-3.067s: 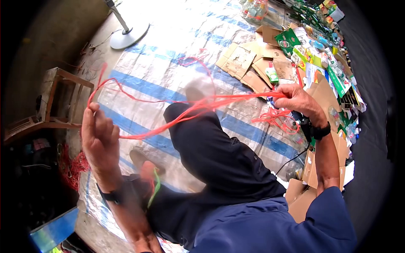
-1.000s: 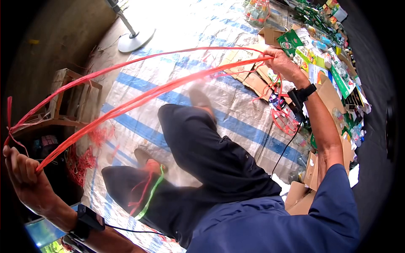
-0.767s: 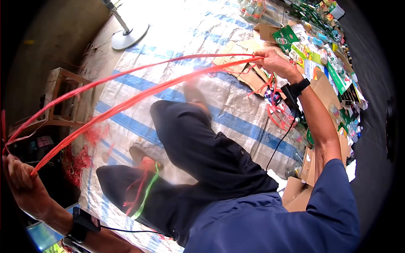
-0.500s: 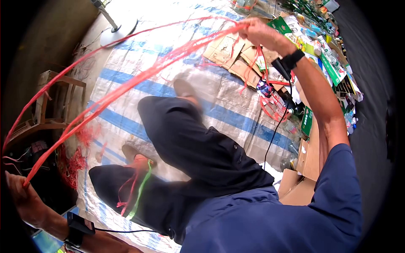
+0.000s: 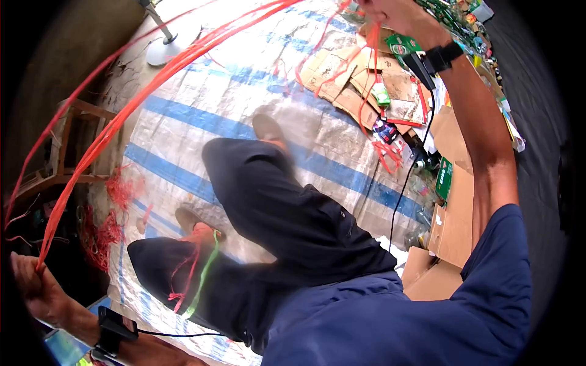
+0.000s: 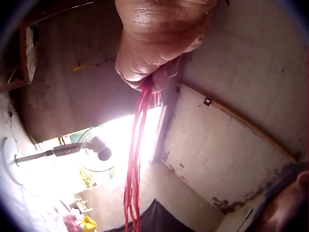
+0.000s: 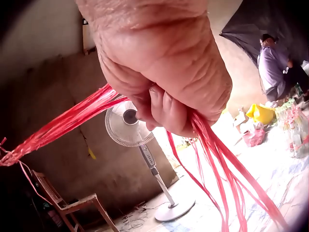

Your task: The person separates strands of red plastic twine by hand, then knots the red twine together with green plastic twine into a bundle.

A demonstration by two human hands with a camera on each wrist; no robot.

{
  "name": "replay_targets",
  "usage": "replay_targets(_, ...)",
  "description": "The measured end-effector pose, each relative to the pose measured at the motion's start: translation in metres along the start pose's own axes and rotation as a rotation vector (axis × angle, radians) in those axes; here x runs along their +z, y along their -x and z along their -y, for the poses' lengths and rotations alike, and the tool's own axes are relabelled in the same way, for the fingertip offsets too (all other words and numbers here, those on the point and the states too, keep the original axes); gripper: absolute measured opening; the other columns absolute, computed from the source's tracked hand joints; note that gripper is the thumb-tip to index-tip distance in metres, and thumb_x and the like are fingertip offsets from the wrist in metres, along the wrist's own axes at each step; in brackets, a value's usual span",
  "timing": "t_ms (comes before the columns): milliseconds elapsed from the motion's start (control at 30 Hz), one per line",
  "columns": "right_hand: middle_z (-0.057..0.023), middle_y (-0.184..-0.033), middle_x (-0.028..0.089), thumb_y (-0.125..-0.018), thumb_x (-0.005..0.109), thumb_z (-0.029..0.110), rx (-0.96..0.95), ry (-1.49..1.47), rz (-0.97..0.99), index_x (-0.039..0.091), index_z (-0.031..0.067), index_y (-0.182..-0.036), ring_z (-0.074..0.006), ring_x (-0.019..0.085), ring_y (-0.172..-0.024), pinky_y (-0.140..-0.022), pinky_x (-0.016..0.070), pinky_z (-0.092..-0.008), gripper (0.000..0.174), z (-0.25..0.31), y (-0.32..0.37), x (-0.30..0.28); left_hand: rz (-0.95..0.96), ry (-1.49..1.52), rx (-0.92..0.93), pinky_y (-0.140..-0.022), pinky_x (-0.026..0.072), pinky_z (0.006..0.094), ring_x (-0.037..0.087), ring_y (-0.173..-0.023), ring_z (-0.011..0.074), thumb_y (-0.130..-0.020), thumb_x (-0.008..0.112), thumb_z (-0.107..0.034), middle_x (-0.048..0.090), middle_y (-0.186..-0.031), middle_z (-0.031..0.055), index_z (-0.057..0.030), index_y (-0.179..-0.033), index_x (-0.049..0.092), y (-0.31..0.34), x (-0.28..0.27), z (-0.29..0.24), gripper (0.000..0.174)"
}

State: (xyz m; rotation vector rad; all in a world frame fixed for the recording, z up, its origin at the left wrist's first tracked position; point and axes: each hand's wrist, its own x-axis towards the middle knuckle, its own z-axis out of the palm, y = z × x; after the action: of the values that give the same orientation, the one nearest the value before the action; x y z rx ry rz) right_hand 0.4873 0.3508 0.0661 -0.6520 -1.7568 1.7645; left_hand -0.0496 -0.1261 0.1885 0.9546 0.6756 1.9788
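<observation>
Red plastic twine [image 5: 174,64] runs in a long stretched bundle between my two hands, from low left to the top of the head view. My left hand [image 5: 44,291] grips its lower end at the far left. In the left wrist view, several strands [image 6: 134,169] come out from the curled fingers. My right hand [image 5: 408,19], partly cut off by the top edge, holds the other end. In the right wrist view, the fingers [image 7: 169,108] curl round the twine, and loose tails [image 7: 219,159] hang down past the hand.
A striped woven sheet [image 5: 238,91] covers the floor. Flattened cardboard [image 5: 332,70], bottles and packaging lie to the right. A wooden chair [image 5: 67,140] and tangled red twine [image 5: 101,241] are at left. A standing fan [image 7: 128,121] is ahead; another person [image 7: 275,72] sits far off.
My hands have drawn apart along the red twine, the left going far left and down. Over the last second the right has risen to the top edge, lifting the twine and its tails.
</observation>
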Motion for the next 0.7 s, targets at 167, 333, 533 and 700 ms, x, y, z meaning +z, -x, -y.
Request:
replay_targets(167,0.0075,-0.064,0.046,-0.101,0.057,0.022,0.14,0.189,-0.1,0.071,0.0036,-0.109,-0.0009,0.034,-0.044,-0.038,0.0237,-0.0184,0.024,-0.041,0.004,-0.011,0.027,0.016,-0.028,-0.05,0.0225,0.0261,0.021,-0.055,0.0095,-0.106,0.039,-0.004,0.026,-0.066,-0.0006,-0.0065,-0.08,0.039,0.001,0.01,0.017,0.027)
replay_targets(333,0.0072,-0.066,0.051,-0.097,0.061,0.02,0.333,0.443,-0.134,0.073,0.0039,-0.102,0.0006,0.034,-0.043,-0.036,0.0241,-0.0183,0.021,-0.073,0.016,0.004,0.028,0.055,0.003,-0.047,0.022,0.0262,0.021,-0.052,0.0088,-0.106,0.04,-0.006,0.027,-0.066,-0.0009,0.001,-0.092,0.048,0.0,0.014,0.036,0.018)
replay_targets(533,-0.0091,-0.085,0.066,-0.088,0.067,0.033,0.311,0.883,-0.072,0.061,-0.0028,-0.123,-0.0164,0.061,-0.075,-0.06,0.0487,-0.0325,0.051,-0.094,0.016,0.024,0.035,0.136,-0.061,-0.048,0.0234,0.0261,0.023,-0.052,0.0086,-0.107,0.04,-0.012,0.028,-0.07,-0.0003,0.0062,-0.109,0.049,-0.011,0.042,0.089,0.02)
replay_targets(700,-0.0015,-0.077,0.058,-0.089,0.066,0.032,0.42,0.813,0.007,0.066,-0.0021,-0.103,-0.0121,0.052,-0.068,-0.056,0.0432,-0.0325,0.037,-0.101,0.047,0.012,-0.133,0.081,-0.154,-0.052,0.0262,0.0256,0.029,-0.058,0.0086,-0.104,0.046,-0.012,0.033,-0.073,-0.0012,-0.0002,-0.112,0.048,-0.008,0.056,0.133,0.015)
